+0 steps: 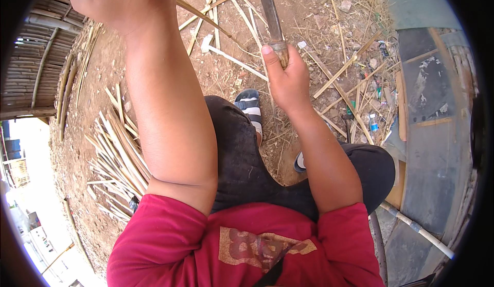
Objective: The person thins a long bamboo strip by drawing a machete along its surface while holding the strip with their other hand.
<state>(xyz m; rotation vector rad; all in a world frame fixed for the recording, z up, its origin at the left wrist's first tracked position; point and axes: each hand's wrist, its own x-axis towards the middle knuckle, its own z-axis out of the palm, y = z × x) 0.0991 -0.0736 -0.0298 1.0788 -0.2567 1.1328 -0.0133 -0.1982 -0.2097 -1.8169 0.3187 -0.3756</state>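
My right hand (289, 78) is closed around the wooden handle of a machete (270, 11). Its long dark blade points away from me and runs out of the top edge. My left hand (116, 1) is raised at the upper left, partly cut off by the frame, with its fingers curled in. A thin bamboo strip (208, 21) shows from behind the left wrist and slants down toward the middle. Whether the left hand grips that strip is hidden. Below both arms are my knees in dark trousers and a striped sandal (249, 107).
A pile of split bamboo strips (121, 153) lies on the dirt at my left. More strips (337, 83) are scattered ahead and to the right, with litter and a small plastic bottle (373, 123). Dark sheeting (429, 158) and a pole (419, 230) are at the right; a bamboo wall (33, 65) stands far left.
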